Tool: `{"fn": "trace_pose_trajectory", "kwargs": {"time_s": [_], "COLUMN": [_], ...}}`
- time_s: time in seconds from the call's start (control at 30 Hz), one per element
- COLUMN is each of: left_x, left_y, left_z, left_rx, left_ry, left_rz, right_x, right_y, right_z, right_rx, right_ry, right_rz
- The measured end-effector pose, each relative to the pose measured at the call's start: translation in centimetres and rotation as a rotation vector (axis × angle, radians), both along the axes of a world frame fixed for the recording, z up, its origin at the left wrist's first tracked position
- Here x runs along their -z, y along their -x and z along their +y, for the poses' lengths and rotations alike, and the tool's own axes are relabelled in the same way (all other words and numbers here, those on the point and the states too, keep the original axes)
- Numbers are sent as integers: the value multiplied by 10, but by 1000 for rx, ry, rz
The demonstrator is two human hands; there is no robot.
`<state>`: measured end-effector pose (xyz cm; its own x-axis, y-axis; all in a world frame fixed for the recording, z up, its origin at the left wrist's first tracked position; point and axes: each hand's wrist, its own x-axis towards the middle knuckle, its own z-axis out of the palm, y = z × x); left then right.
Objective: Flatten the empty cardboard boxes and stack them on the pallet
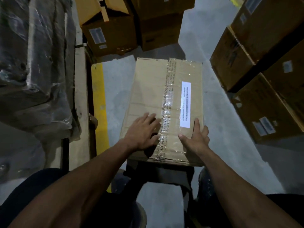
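A tan cardboard box [151, 89] lies in front of me on the grey floor, its top sealed with a strip of printed clear tape and carrying a long white barcode label. My left hand [141, 131] lies flat on the near left part of the top, fingers straight beside the tape. My right hand [196, 139] rests on the near right corner with fingers spread, the thumb on the top and the outer fingers over the right edge. A wooden pallet [80, 99] stands to the left, loaded with a plastic-wrapped stack.
Two brown boxes [111, 32], one with open flaps, stand just beyond the tan box. Stacked brown boxes [263, 66] line the right side. A yellow floor stripe [99, 102] runs along the pallet edge. My legs and shoes are below the box.
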<state>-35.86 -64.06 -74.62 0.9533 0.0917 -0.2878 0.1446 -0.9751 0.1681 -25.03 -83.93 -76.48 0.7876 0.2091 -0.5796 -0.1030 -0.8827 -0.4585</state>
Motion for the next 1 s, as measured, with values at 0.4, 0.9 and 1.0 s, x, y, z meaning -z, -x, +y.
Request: {"fn": "trace_pose_trajectory", "kwargs": {"time_s": [0.4, 0.9, 1.0], "left_x": [12, -90, -67], "left_y": [-66, -34, -7], "left_z": [13, 91, 109], "left_rx": [697, 603, 353], "left_ry": [-290, -560, -601], "left_rz": [-46, 158, 303], "right_x": [16, 2, 0], "right_y": [-10, -4, -2], "right_z": [-7, -2, -1], "right_rx": [-44, -38, -36], "right_ry": [84, 67, 60], "right_rz": [-66, -35, -35]}}
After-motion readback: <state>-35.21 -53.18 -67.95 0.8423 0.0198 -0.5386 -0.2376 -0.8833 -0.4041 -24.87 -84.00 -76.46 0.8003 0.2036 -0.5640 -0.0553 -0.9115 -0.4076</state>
